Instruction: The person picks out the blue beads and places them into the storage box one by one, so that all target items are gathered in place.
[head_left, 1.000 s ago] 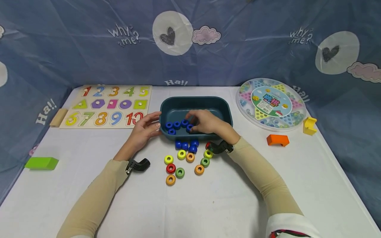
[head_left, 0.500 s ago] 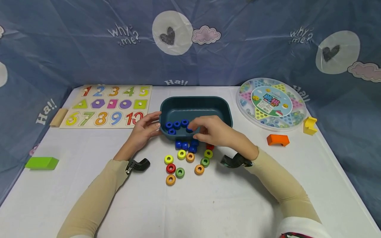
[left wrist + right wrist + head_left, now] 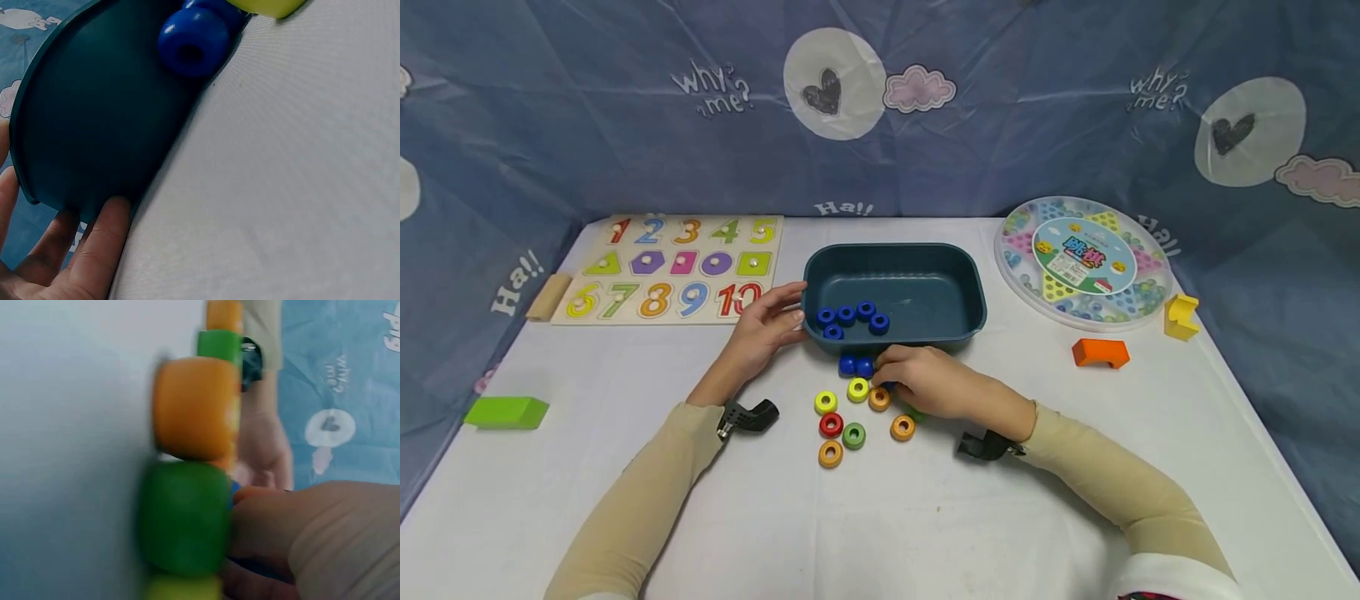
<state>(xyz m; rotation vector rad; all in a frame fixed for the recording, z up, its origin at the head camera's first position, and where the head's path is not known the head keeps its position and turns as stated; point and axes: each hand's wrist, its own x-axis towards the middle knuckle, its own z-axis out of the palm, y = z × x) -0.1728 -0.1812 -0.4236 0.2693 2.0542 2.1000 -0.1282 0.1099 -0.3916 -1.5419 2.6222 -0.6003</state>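
Observation:
My left hand (image 3: 766, 329) touches the left end of a dark teal tray (image 3: 917, 292) with nearly straight fingers. In the left wrist view, its fingers (image 3: 103, 240) lie against the tray's outer wall. Several blue beads (image 3: 846, 315) with holes sit inside the tray at the front left. Just outside the front wall, my right hand (image 3: 928, 382) pinches a blue bead (image 3: 889, 386), mostly hidden under its fingers. Left of that hand, two more blue beads (image 3: 856, 367) lie on the table. A green bead (image 3: 184, 519) stands close beside the hand in the right wrist view.
Yellow (image 3: 826, 402), red (image 3: 831, 425), green (image 3: 853, 435) and orange beads (image 3: 902, 427) lie before the tray. A number puzzle board (image 3: 673, 271) stands left, a round marble game box (image 3: 1084, 258) right. Orange (image 3: 1101, 352), yellow (image 3: 1181, 318) and green blocks (image 3: 507, 412) lie farther out.
My right hand has come out of the tray, leaving a blue bead there beside the others, and moved down to the blue beads in front. My left hand has stayed at the tray's end.

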